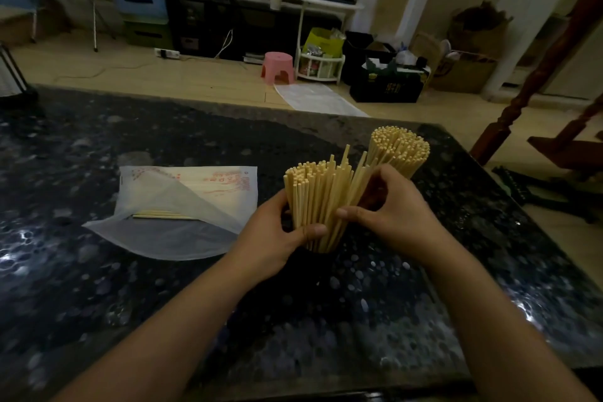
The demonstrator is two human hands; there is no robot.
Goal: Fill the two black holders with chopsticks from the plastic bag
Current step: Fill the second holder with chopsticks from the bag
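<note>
Left hand (280, 232) and right hand (388, 206) clasp near chopstick bundle (313, 199); holder beneath barely discernible. Far bundle (399, 148) partly occluded. Plastic bag (182, 206) nearly empty.

Bare countertop (98, 147) left, near side; plastic bag (182, 206) blocks centre-left; chopstick bundles (319, 192) crowd right.

Red printing on the plastic bag (225, 184) is too blurred to read.
</note>
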